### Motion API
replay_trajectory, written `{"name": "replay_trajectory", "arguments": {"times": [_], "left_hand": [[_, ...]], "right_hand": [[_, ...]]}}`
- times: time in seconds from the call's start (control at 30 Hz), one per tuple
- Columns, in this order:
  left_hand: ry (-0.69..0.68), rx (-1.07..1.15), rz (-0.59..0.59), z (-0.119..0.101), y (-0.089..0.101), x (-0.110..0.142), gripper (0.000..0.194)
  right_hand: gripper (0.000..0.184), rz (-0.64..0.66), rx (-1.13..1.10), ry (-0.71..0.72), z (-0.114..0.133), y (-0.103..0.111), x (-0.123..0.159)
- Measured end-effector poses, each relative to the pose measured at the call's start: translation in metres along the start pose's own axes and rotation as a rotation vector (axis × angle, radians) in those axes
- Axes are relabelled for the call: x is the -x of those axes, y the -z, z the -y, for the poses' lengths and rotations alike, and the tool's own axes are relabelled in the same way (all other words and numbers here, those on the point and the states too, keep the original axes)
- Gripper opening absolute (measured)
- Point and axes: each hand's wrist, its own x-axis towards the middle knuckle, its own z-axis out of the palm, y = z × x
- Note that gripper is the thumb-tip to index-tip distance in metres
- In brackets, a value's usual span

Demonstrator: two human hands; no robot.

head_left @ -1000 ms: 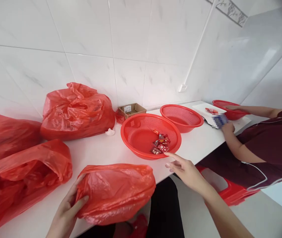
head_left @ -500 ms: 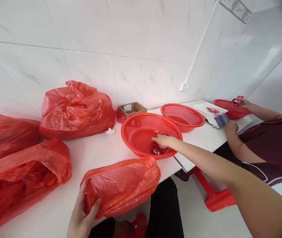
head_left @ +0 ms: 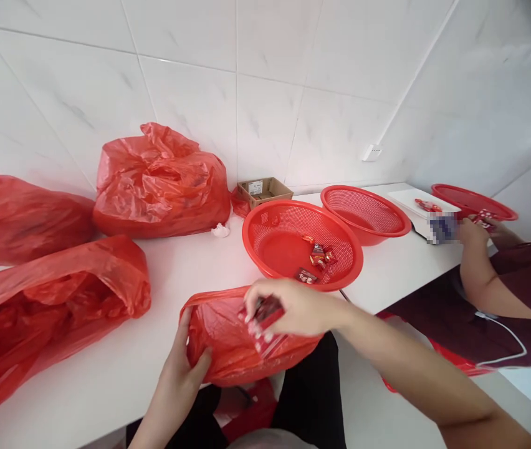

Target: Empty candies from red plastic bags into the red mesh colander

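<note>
My right hand (head_left: 296, 307) pinches a few small red wrapped sweets (head_left: 265, 319) and holds them over the mouth of a red plastic bag (head_left: 228, 343). My left hand (head_left: 182, 365) grips the side of that bag, which lies at the front edge of the white counter (head_left: 106, 349). Beyond them, a round red mesh basket (head_left: 270, 240) holds several loose wrapped sweets (head_left: 316, 257). My right hand is just in front of the basket and apart from it.
Several full red bags (head_left: 160, 187) lie to the left. Behind stand a cardboard box (head_left: 264, 191), a second red basket (head_left: 363, 215), and a white scale (head_left: 422, 209) with sweets on it. A co-worker's hand (head_left: 473, 234) works beside a third basket (head_left: 468, 201).
My right hand has moved out of the basket towards me, carrying sweets, and fewer sweets lie in the basket. The co-worker's hand has moved down into the far basket area.
</note>
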Motion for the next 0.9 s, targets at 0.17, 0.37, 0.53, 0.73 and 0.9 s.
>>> {"name": "replay_trajectory", "arguments": {"times": [0.17, 0.37, 0.53, 0.73, 0.9], "left_hand": [[-0.030, -0.132, -0.013, -0.018, -0.002, 0.009, 0.075], [-0.030, -0.199, -0.108, -0.019, 0.010, 0.010, 0.084], [-0.047, -0.139, -0.018, -0.007, 0.019, 0.005, 0.095], [-0.074, -0.117, 0.014, 0.001, 0.019, 0.002, 0.092], [-0.095, -0.131, -0.001, 0.002, 0.018, 0.002, 0.092]], "right_hand": [[0.050, 0.014, 0.485, -0.214, -0.034, -0.051, -0.021], [0.075, 0.158, 0.462, -0.234, -0.032, -0.018, -0.012], [0.048, -0.160, 0.311, -0.162, -0.015, 0.065, 0.001], [0.060, -0.066, 0.789, -0.857, -0.081, 0.138, 0.008], [0.061, 0.027, 0.773, -0.907, -0.122, 0.128, 0.008]]}}
